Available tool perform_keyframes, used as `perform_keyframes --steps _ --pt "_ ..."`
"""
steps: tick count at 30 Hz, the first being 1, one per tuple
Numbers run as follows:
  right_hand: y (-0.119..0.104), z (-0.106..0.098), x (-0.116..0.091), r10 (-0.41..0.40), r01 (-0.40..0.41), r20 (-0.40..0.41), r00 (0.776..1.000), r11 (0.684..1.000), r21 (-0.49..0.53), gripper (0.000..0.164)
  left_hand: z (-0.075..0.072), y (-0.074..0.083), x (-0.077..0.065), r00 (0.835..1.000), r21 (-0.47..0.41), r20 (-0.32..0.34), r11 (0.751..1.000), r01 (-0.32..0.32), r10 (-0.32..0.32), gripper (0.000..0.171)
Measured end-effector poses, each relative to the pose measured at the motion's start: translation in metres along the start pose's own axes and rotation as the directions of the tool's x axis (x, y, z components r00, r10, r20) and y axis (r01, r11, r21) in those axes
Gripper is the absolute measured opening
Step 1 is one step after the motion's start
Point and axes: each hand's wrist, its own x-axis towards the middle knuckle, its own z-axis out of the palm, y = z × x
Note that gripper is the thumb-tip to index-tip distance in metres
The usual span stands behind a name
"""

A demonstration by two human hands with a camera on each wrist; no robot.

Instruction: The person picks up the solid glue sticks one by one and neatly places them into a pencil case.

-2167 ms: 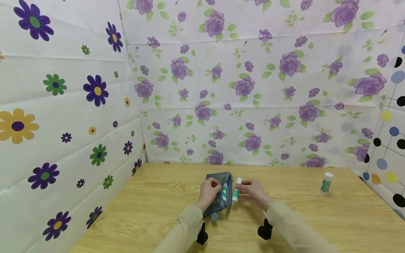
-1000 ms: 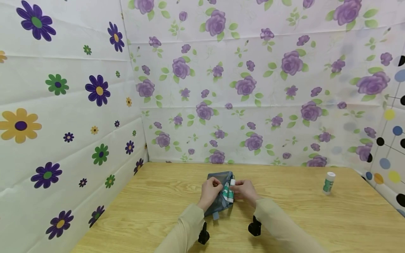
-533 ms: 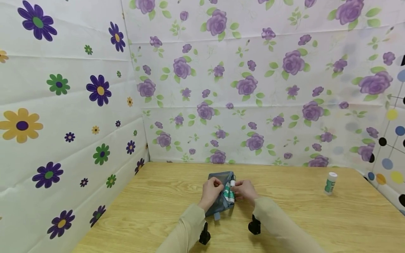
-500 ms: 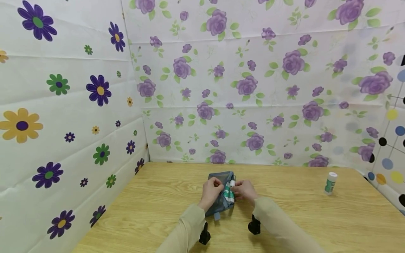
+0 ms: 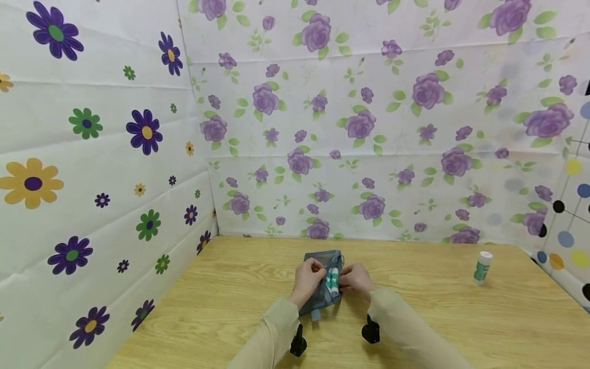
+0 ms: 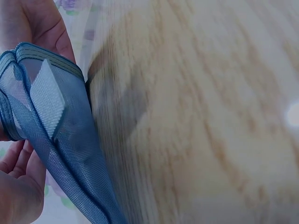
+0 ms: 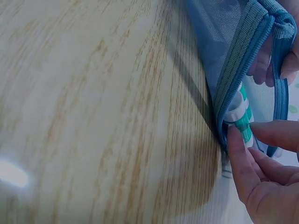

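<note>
Head view: whole layout from above, with a blue mesh pouch on the wooden table and two white-and-green tubes, left tube and right tube, side by side in its open mouth. Right wrist view: parted zipper edges and a tube end in close detail, too small to read from the head. Left wrist view: pouch wall and pale tab, tubes hidden behind the mesh. Pouch mouth facing the person's right; long axes of both tubes running near to far, slightly slanted, along the opening. Left hand: thumb and forefinger pinching the pouch's edge, partly covering the mesh. Right hand: thumb and forefinger apart, on either side of a tube at the mouth; firmness of grip impossible to tell. Well apart at the right: upright larger tube. Beneath the pale sleeves: black devices. Behind: flower-printed cloth.
</note>
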Motion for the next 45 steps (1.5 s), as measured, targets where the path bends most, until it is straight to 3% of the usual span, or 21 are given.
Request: perform_keyframes --steps 3,8,14,24,36,45 --pt "0.004 0.000 0.003 -0.012 0.011 0.032 0.999 1.000 0.026 0.025 0.000 0.001 0.000 1.000 0.007 -0.004 1.000 0.004 -0.004 0.003" --pt "-0.024 0.008 -0.018 0.055 -0.054 -0.024 0.998 0.998 0.036 0.031 -0.001 0.003 0.002 1.000 0.017 -0.007 1.000 -0.001 0.001 0.003" --pt "-0.038 0.008 -0.029 0.041 -0.040 -0.034 0.999 0.998 0.041 0.030 -0.001 0.005 0.002 1.000 0.007 0.007 1.000 0.002 -0.002 0.004" --pt "-0.040 -0.014 -0.034 0.053 -0.048 -0.029 0.998 0.990 0.135 0.031 -0.001 0.006 0.001 1.000 -0.007 0.008 1.000 -0.009 0.009 0.003" --pt "-0.039 -0.044 -0.046 0.056 -0.048 -0.048 0.997 0.986 0.160 0.031 -0.002 0.003 0.000 1.000 -0.030 0.017 0.999 -0.017 0.018 0.005" --pt "-0.035 -0.064 -0.055 0.041 -0.034 -0.054 0.998 0.993 0.117 0.033 -0.002 0.004 -0.002 1.000 -0.020 0.010 0.999 -0.028 0.028 0.005"
